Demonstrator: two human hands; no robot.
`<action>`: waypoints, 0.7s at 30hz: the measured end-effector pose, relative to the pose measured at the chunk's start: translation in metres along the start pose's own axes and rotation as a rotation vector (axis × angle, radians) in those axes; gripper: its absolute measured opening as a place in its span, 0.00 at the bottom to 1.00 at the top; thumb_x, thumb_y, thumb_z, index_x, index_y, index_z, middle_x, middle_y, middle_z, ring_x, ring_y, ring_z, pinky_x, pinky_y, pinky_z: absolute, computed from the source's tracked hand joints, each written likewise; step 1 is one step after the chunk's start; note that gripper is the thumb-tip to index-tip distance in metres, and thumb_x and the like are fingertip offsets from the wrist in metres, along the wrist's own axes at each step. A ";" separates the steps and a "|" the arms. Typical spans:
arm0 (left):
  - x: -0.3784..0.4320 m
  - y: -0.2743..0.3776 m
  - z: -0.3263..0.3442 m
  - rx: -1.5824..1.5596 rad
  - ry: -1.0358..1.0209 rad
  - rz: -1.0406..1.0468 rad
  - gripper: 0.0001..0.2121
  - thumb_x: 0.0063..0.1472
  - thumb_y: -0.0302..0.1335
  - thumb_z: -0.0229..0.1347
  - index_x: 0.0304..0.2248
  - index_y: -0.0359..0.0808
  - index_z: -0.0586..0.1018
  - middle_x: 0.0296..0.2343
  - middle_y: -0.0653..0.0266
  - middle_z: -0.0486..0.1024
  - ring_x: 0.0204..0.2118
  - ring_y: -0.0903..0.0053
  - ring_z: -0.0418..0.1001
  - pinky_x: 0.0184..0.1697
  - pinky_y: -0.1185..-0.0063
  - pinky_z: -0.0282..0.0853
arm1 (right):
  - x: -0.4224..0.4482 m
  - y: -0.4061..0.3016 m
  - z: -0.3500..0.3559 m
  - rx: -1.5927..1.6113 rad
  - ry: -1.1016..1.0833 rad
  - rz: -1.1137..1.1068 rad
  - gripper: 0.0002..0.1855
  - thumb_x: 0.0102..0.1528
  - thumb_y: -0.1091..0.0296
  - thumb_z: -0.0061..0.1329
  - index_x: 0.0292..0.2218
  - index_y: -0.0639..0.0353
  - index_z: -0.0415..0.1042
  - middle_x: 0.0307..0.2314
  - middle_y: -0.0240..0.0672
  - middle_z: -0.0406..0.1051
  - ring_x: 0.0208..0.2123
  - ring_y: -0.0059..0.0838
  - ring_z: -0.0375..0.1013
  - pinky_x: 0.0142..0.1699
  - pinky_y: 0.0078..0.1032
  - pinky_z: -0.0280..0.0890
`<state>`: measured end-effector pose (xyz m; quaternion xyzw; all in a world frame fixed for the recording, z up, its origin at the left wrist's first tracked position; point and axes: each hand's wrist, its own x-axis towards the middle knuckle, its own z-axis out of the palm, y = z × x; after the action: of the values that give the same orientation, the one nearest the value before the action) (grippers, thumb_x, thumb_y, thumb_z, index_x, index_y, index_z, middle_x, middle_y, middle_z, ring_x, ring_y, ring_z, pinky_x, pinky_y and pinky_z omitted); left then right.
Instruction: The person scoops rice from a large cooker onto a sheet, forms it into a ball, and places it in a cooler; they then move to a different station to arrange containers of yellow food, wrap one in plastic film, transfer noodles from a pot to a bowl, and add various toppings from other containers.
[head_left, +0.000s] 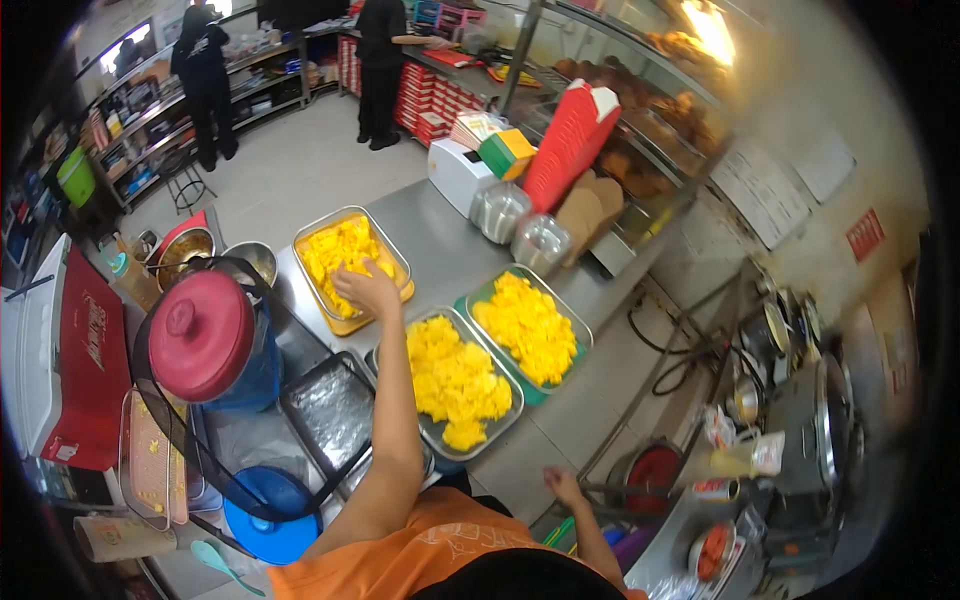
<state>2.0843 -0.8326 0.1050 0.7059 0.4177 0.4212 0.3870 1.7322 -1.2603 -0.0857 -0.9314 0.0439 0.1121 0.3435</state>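
Observation:
My left hand (367, 288) is over the far metal tray (396, 250), at its heap of yellow food pieces (341, 251). Its fingers are spread, and nothing shows in them. An orange-yellow piece lies under that tray. To the right, a second metal tray (581, 319) holds more yellow food (529, 330) above a green container edge. A third tray (516, 386), closer to my body, is heaped with similar yellow food (457, 375). My right hand (561, 486) hangs low at my right side, blurred, away from the trays; its fingers look loosely curled.
A blue bucket with a red lid (202, 334), a dark rectangular tray (330, 409) and a blue round lid (270, 517) crowd the left. Clear plastic containers (541, 244) and a red carton stack (574, 146) stand ahead. Two people (381, 67) (202, 79) stand farther off.

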 end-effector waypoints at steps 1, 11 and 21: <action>0.022 -0.012 0.018 0.166 0.114 -0.069 0.23 0.54 0.37 0.52 0.46 0.31 0.65 0.48 0.48 0.60 0.52 0.57 0.56 0.54 0.62 0.51 | -0.006 0.010 0.002 -0.026 -0.143 0.303 0.15 0.52 0.60 0.43 0.36 0.60 0.72 0.27 0.48 0.71 0.30 0.46 0.71 0.36 0.39 0.65; 0.138 -0.138 0.021 0.377 -0.319 -0.629 0.44 0.54 0.63 0.33 0.51 0.26 0.61 0.52 0.45 0.57 0.56 0.61 0.54 0.57 0.68 0.48 | 0.045 0.091 -0.026 0.365 -0.181 0.593 0.16 0.54 0.57 0.41 0.36 0.61 0.69 0.24 0.38 0.69 0.26 0.35 0.68 0.31 0.32 0.63; 0.134 -0.221 0.037 -0.167 -0.477 -0.178 0.29 0.63 0.47 0.34 0.42 0.23 0.68 0.38 0.48 0.68 0.41 0.64 0.66 0.45 0.71 0.61 | 0.206 0.007 -0.110 0.821 0.076 0.385 0.17 0.61 0.58 0.34 0.44 0.61 0.65 0.26 0.31 0.67 0.27 0.19 0.65 0.31 0.16 0.61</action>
<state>2.0996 -0.6397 -0.0700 0.7114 0.3389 0.2402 0.5669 1.9507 -1.3377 -0.0580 -0.6963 0.2697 0.1129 0.6555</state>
